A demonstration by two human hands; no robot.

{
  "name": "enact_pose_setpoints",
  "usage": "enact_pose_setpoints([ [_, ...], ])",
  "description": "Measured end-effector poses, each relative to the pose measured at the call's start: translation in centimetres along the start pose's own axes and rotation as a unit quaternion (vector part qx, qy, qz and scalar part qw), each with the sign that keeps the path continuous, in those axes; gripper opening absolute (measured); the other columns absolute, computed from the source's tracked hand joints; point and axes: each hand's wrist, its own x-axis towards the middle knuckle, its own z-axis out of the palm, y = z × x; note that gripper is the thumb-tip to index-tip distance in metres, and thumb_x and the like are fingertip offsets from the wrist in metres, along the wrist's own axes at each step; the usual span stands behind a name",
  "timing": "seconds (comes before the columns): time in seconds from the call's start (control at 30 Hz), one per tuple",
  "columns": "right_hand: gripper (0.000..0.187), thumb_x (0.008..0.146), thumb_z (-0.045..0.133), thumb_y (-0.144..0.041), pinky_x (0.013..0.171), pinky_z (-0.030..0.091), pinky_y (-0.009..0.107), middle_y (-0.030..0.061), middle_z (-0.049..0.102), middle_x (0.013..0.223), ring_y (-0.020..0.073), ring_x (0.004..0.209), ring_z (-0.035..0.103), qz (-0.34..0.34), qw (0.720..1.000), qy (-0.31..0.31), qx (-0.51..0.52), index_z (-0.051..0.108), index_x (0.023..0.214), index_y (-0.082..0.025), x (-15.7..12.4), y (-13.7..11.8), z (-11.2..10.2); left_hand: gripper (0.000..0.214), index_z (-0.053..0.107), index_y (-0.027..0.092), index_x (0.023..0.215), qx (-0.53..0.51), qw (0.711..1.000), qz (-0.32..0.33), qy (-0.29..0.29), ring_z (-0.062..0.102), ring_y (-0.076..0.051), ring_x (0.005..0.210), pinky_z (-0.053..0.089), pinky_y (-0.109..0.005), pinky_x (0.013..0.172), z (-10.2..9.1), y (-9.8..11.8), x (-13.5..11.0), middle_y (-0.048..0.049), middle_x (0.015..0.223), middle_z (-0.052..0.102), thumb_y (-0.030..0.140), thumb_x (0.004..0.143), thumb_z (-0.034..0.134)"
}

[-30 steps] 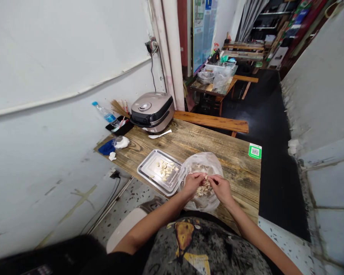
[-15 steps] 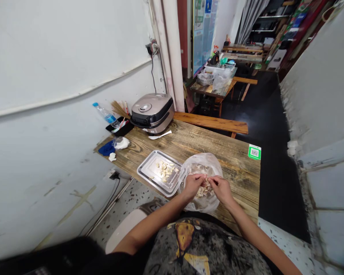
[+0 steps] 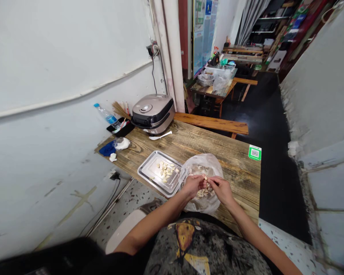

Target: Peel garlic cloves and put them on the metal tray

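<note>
Left grip and right grip pinch one garlic clove.
Plastic bag sits beneath them, steel tray just left.

Bag sits on the bench at the near edge, left hand and right hand meeting over its mouth, a clove pinched between them. Tray just left of the bag, touching it. Rice cooker at the far end, spoon right before it, bottle left of that by the wall

Whitish bag, perhaps cream cloves
</note>
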Motion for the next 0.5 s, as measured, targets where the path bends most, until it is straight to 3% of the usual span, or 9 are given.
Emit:
enact_pose_setpoints([
  [0.3, 0.022, 0.079, 0.049, -0.029, 0.068, 0.045, 0.028, 0.0053, 0.067, 0.077, 0.0179, 0.071, 0.06, -0.019, 0.998, 0.03, -0.043, 0.069, 0.081, -0.02, 0.01, -0.35, -0.11, 0.02, 0.062, 0.007, 0.066, -0.048, 0.999, -0.016, 0.007, 0.053, -0.007, 0.05, 0.046, -0.02, 0.056, 0.64, 0.24, -0.47, -0.0024, 0.056, 0.057, 0.025, 0.065, 0.07],
  [0.5, 0.027, 0.079, 0.047, -0.033, 0.066, 0.045, 0.028, 0.0054, 0.068, 0.078, 0.0184, 0.07, 0.061, 0.032, 0.999, 0.004, -0.017, 0.068, 0.08, -0.018, 0.07, -0.27, -0.27, 0.025, 0.064, 0.008, 0.065, 0.02, 0.998, 0.054, 0.024, 0.052, -0.008, 0.049, 0.045, -0.021, 0.054, 0.65, -0.1, -0.39, -0.0022, 0.055, 0.058, 0.032, 0.063, 0.07],
])
